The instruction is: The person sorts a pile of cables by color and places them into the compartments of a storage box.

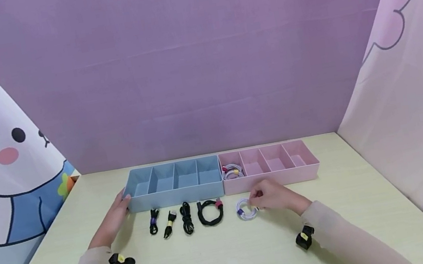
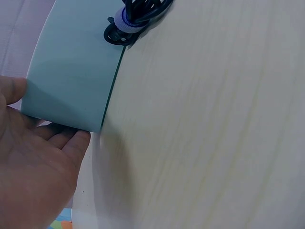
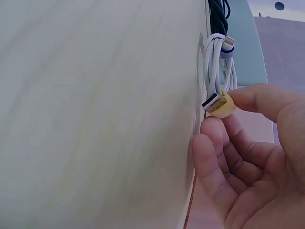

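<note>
My left hand (image 1: 115,217) holds the left end of the blue divided box (image 1: 176,197), its thumb at the top front corner and its fingers against the end wall. With thumb and fingers, my right hand (image 1: 273,194) pinches a coiled white cable (image 1: 245,211) by the yellow strap (image 3: 223,106) near its USB plug (image 3: 213,101). A blue strap (image 3: 227,52) binds the other side of that coil. Behind the right hand stands the pink divided box (image 1: 287,177), with a coiled white cable (image 1: 232,171) in its leftmost compartment.
In front of the blue box lie several black cables: one with a purple strap (image 1: 153,222), one with a yellow strap (image 1: 170,224), a long bundle (image 1: 186,219) and a loop with a red strap (image 1: 212,221). A purple cloth (image 1: 200,68) hangs behind the table (image 1: 217,263).
</note>
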The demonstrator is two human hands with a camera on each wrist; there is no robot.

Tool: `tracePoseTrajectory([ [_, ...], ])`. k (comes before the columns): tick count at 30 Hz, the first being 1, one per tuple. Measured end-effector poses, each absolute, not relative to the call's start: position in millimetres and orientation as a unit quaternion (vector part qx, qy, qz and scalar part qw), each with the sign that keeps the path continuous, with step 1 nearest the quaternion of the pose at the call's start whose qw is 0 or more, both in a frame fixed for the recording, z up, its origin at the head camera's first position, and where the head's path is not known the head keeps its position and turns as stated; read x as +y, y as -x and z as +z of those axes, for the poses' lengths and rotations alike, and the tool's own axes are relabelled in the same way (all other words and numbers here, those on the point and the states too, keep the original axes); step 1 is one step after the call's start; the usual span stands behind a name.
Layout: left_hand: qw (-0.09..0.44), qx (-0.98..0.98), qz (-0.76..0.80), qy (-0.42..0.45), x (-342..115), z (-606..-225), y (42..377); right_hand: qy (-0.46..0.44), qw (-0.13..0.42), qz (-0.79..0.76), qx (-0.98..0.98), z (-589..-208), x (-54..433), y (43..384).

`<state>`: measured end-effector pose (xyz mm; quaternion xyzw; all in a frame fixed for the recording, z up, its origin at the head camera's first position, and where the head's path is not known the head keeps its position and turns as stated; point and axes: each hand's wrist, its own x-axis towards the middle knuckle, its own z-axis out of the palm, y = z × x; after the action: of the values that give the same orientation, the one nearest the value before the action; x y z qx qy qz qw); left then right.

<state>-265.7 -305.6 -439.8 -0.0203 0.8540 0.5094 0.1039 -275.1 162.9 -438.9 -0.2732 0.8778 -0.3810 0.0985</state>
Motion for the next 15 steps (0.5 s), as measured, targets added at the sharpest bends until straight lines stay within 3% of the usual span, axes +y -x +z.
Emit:
tracePoseTrajectory([
  [15, 0.112, 0.851, 0.512, 0.026, -306.9, -439.2, 265.6, 0.269, 0.089, -0.388, 0.877, -434.0, 164.0, 276.7],
])
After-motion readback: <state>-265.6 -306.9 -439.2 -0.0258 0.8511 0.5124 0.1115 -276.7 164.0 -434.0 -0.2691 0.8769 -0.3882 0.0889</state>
